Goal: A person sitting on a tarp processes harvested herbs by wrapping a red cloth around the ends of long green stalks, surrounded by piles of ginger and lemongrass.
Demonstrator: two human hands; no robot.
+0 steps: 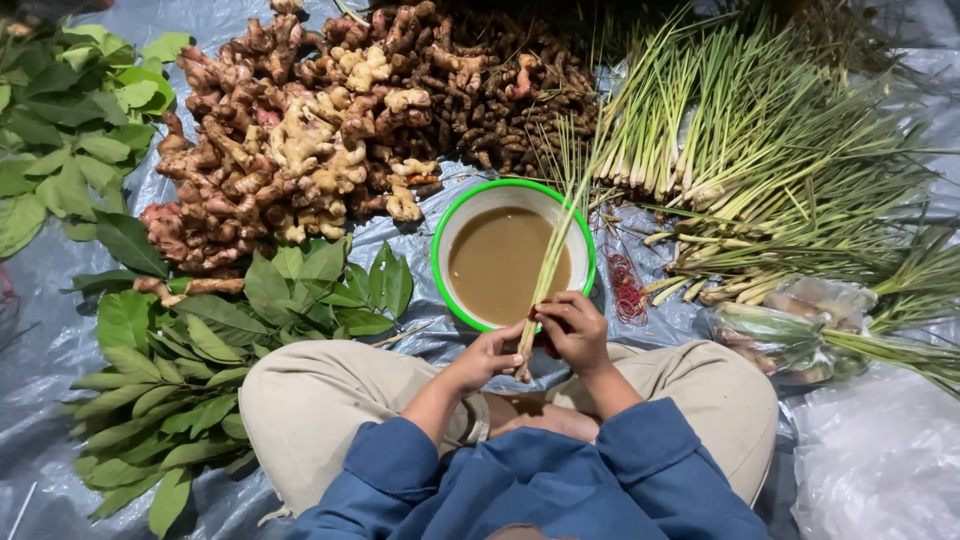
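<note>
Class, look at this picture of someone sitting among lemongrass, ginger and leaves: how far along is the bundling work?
Done: tied lemongrass bundles lie stacked on the tarp. In hand: the left hand and right hand hold a few stalks by their base over the bowl of brown water, with something red under the right hand. Left: loose stalks at the right and red rubber bands beside the bowl.

The person sits cross-legged, blue-sleeved forearms converging in front of the lap. The left hand [487,357] curls upward, fingers pinched closed — the right hand [573,328] arches over it, knuckles up, fingers closed tight.
</note>
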